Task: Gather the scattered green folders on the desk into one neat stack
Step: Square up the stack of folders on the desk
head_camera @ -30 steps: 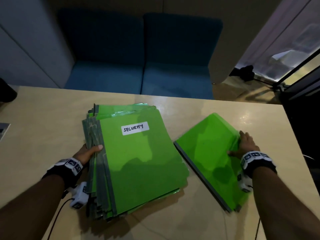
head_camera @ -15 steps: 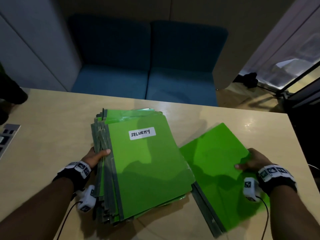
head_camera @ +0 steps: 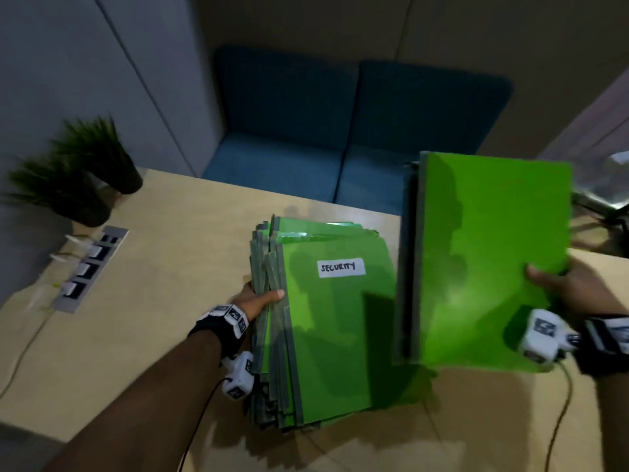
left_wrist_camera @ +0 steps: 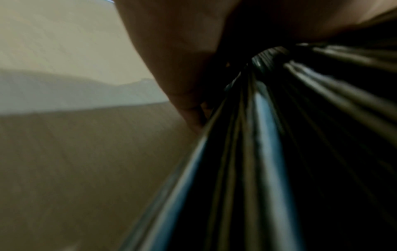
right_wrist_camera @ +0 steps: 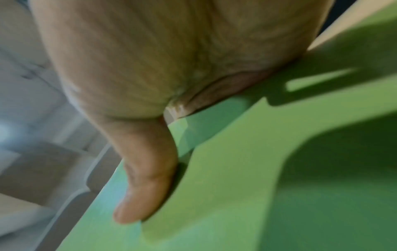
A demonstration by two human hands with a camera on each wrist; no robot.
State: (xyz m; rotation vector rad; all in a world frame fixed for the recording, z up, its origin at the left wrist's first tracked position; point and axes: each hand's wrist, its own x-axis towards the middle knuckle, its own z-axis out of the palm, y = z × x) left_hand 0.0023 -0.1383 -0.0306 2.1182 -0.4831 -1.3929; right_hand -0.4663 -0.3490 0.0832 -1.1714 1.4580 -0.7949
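A stack of green folders (head_camera: pixel 326 335) with grey spines lies on the wooden desk (head_camera: pixel 163 301); its top folder bears a white label reading SECURITY (head_camera: pixel 341 267). My left hand (head_camera: pixel 260 299) grips the stack's left spine edge, thumb on top; the left wrist view shows the dark spines (left_wrist_camera: pixel 268 152) close up. My right hand (head_camera: pixel 565 284) holds a plain green folder (head_camera: pixel 490 260) by its right edge, lifted off the desk to the right of the stack. In the right wrist view the thumb (right_wrist_camera: pixel 146 178) presses on that folder's cover (right_wrist_camera: pixel 247 169).
Two dark potted plants (head_camera: pixel 81 175) stand at the desk's far left corner, beside a grey socket strip (head_camera: pixel 90 267) set into the desk. A blue sofa (head_camera: pixel 340 137) sits beyond the far edge. Cables trail from both wrists.
My right hand has picked the loose green folder up off the desk and raised it, turned to line up with the stack. The left hand stays on the stack's spine.
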